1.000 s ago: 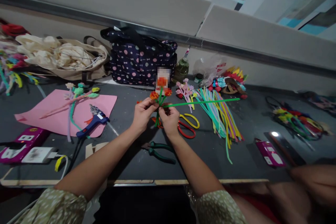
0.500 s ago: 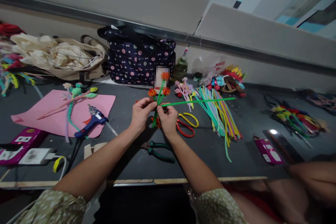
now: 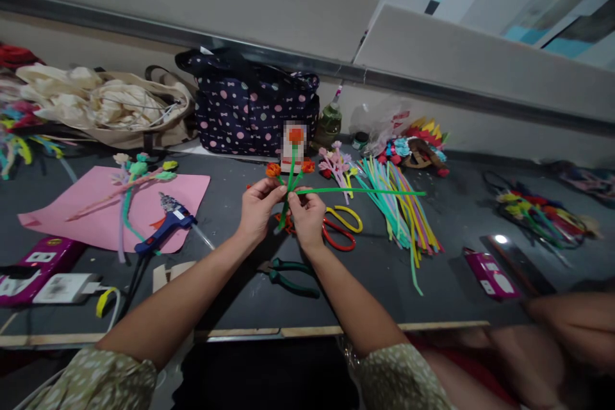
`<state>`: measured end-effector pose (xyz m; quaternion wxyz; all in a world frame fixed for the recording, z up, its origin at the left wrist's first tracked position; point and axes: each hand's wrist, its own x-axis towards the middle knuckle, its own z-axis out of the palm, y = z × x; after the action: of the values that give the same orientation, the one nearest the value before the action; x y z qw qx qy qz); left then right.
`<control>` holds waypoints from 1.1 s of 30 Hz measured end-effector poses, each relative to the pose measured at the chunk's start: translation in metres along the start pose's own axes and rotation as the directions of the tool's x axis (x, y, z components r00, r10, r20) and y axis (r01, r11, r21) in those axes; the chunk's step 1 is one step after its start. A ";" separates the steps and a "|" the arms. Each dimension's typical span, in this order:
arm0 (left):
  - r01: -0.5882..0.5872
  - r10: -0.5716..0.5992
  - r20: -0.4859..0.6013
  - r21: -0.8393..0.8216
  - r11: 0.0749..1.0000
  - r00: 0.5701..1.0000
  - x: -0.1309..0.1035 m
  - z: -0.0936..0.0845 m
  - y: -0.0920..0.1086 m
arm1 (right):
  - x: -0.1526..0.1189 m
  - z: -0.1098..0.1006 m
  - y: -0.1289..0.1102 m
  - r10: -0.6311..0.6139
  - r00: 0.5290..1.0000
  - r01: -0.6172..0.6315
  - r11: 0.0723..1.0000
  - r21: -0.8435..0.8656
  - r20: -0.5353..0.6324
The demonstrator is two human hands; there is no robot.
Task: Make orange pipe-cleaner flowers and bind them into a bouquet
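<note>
Between my hands stands a small bunch of orange pipe-cleaner flowers (image 3: pixel 296 136) on green stems. My left hand (image 3: pixel 259 204) pinches the stems from the left, thumb against the fingers. From the right, my right hand (image 3: pixel 308 214) is closed on a green pipe cleaner (image 3: pixel 365 191) where it meets the stems; its long free end sticks out to the right, almost level. Under the hands, more orange pieces are partly hidden. Scissors with red and yellow handles (image 3: pixel 342 242) lie by my right hand. Dark green pliers (image 3: pixel 291 277) rest below, between my forearms.
A glue gun (image 3: pixel 168 224) lies on pink paper (image 3: pixel 96 182) with finished flowers. A bundle of pipe cleaners (image 3: pixel 396 208) is at the right. Along the back stand a patterned bag (image 3: pixel 254 109) and a green bottle (image 3: pixel 330 122). Another person's arm (image 3: pixel 576 320) shows at lower right.
The orange flowers have tilted slightly left and spread a little. The pipe cleaner's free end has dropped somewhat, now nearer level. Both hands keep their grip in nearly the same place.
</note>
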<state>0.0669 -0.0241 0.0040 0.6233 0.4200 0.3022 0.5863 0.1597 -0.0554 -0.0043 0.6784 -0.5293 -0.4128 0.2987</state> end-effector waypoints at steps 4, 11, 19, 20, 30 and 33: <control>0.028 -0.031 0.059 0.053 0.998 0.998 0.001 -0.002 -0.001 | 0.005 -0.005 0.000 -0.035 0.999 0.035 0.999 -0.016 -0.023; 0.064 -0.080 0.100 0.156 0.986 0.992 0.004 -0.005 -0.004 | 0.009 -0.009 0.001 -0.048 0.998 0.047 0.999 -0.015 -0.042; 0.065 -0.085 0.114 0.168 0.984 0.990 0.004 -0.008 -0.004 | 0.007 -0.010 0.000 -0.083 0.997 0.083 0.997 0.011 0.008; 0.057 -0.078 0.120 0.168 0.984 0.990 0.005 -0.008 -0.004 | 0.007 -0.010 0.000 -0.080 0.997 0.080 0.996 0.027 0.007; 0.021 -0.046 0.155 0.159 0.987 0.987 0.003 -0.008 -0.001 | 0.006 -0.009 -0.001 -0.060 0.998 0.060 0.998 0.023 0.022; 0.030 -0.052 0.174 0.126 0.992 0.983 0.003 -0.009 0.001 | 0.004 -0.008 -0.001 -0.048 0.998 0.046 0.998 0.046 0.035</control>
<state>0.0594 -0.0197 0.0013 0.6325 0.5017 0.2898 0.5140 0.1691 -0.0558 -0.0031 0.6894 -0.4986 -0.4305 0.3014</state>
